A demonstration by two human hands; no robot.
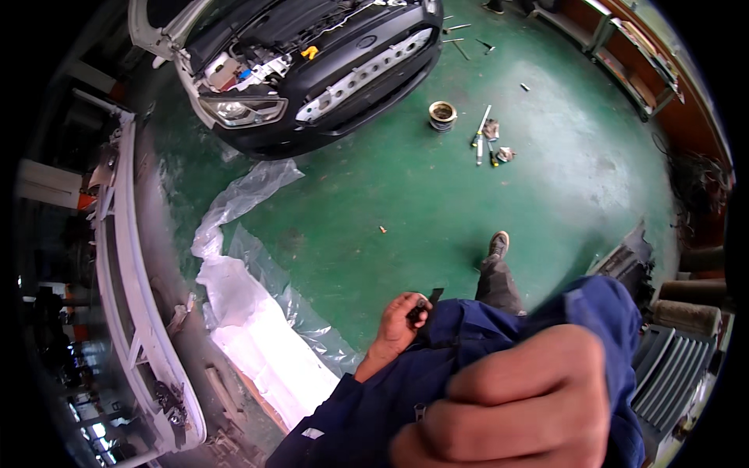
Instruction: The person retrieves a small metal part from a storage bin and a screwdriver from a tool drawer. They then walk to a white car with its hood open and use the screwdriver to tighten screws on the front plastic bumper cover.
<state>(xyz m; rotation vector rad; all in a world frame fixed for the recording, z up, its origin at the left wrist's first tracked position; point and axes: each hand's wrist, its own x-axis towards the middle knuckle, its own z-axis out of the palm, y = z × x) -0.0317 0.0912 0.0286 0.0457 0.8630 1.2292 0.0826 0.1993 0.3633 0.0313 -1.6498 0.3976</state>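
Right hand [519, 398]: one; nearest, blurred, fingers curled; whether they pinched anything could not be told. Left hand [400, 321]: one; fingers closed around a small dark object [418, 311], beside blue workwear [472, 327]. White sheet [269, 343]: lay leftward on green floor [351, 218]. Round pot [442, 123]: stood farther off. Car [355, 74]: stood beyond, dark-fronted.

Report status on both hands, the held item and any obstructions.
Left hand gripping small dark object. Right hand curled, blurred near camera, contents unclear; it hides part of blue jacket. Loose tools on floor.
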